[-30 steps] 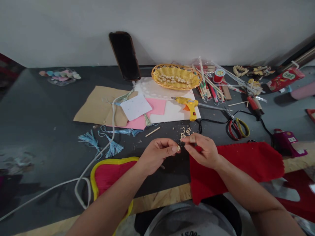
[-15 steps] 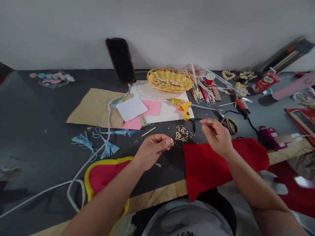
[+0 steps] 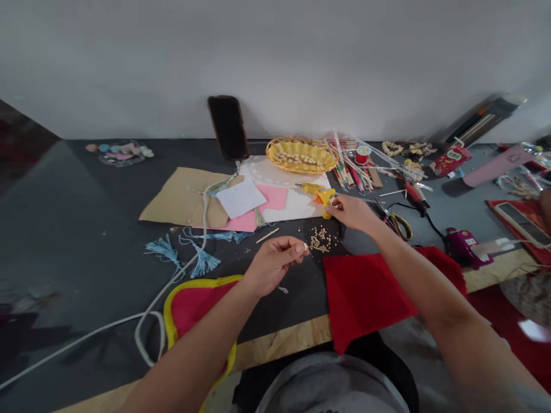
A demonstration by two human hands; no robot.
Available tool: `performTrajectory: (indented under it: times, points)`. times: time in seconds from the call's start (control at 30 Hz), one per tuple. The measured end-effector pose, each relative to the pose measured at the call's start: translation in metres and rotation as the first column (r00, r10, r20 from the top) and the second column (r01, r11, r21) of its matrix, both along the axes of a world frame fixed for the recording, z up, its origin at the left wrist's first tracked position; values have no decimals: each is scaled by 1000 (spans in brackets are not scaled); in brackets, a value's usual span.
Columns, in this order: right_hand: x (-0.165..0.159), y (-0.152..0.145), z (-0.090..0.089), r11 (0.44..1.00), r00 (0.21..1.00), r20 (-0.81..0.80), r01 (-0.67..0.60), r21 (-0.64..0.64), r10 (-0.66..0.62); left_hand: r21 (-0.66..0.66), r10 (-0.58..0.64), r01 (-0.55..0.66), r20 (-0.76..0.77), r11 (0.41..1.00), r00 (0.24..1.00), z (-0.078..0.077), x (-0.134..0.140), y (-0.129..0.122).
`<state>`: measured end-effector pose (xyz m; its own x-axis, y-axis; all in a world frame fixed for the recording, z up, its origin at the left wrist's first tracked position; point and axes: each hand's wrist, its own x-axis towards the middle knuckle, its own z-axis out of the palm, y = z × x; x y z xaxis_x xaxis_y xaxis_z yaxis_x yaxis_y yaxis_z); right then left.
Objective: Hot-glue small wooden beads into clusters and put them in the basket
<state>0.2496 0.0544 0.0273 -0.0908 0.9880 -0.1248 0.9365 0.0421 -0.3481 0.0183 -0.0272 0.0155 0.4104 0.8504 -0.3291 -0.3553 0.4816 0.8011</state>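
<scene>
Dark grey tabletop [image 3: 103, 258] with a bare wooden front edge [image 3: 284, 338] extends to a pale wall [image 3: 275, 63]; I inspect it remotely through the head view. Nearest the wearer, on the right, a red cloth [image 3: 365, 287] hangs over the wooden edge; on the left, a magenta pad [image 3: 193, 304] with yellow binding is partly covered by the left forearm. I find the left hand [image 3: 275, 264] pinched, thumb and index finger holding a small pale bead piece [image 3: 305, 246] at their tips, other fingers curled. Loose beads [image 3: 321, 241] are scattered just to its right. The right hand [image 3: 355, 213] is partly curled, thumb and fingertips at the handle of a yellow glue gun [image 3: 325, 194]; I cannot tell whether the grip has closed. That gun is at the right end of a white sheet [image 3: 297, 209], nozzle pointing left. Blue tassels [image 3: 204, 264] lie left of the pinched hand, beside a white cord [image 3: 204, 218]. Beyond them I record brown paper [image 3: 172, 198] and pink paper [image 3: 275, 197]. Farther back, a wicker basket [image 3: 297, 167] contains pale clusters [image 3: 297, 158]; a red thread spool [image 3: 363, 154] is to its right, and a dark phone [image 3: 229, 129] stands tilted near the wall.
</scene>
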Motion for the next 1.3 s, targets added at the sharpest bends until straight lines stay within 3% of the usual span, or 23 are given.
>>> performTrajectory:
  times: [0.3, 0.53, 0.67, 0.73, 0.77, 0.83, 0.87, 0.9, 1.0, 1.07, 1.17, 1.3]
  points:
    - [-6, 19, -2, 985, 976, -167, 122, -118, -141, -2, -4, 4, 44, 1000, 999, -3, 0, 0]
    - [2, 17, -2, 957, 796, -531, 250, -149, -290, -1, -3, 3, 49, 1000, 999, -6, 0, 0]
    - [8, 5, 3, 958, 682, -684, 273, -89, -258, -14, -5, 6, 74, 1000, 997, -6, -1, 0]
    - [10, -8, 7, 945, 624, -753, 326, 7, -210, -31, 10, -7, 101, 999, 995, -6, -1, 1]
    - [11, -16, 10, 929, 593, -788, 363, 78, -166, -39, 19, -15, 116, 999, 993, -6, -2, 1]
    - [12, -34, 17, 837, 436, -897, 463, 293, 73, -56, 39, -31, 144, 998, 989, -5, -2, 2]
    - [13, -43, 20, 824, 373, -914, 458, 334, 163, -66, 43, -33, 156, 997, 987, -5, -3, 2]
    - [14, -51, 22, 853, 309, -929, 408, 324, 205, -79, 48, -35, 168, 996, 985, -5, -3, 2]
    - [17, -70, 19, 950, 185, -962, 204, 236, 199, -113, 56, -35, 191, 993, 980, -4, -4, 2]
    - [18, -80, 10, 965, 186, -965, 153, 215, 185, -137, 71, -45, 189, 989, 979, -4, -4, 3]
    - [19, -92, -4, 990, 256, -961, 69, 127, 106, -167, 103, -74, 174, 983, 979, -3, -4, 4]
    - [16, -102, -5, 989, 272, -962, -151, 1, 42, -215, 148, -112, 160, 970, 976, -2, -3, 4]
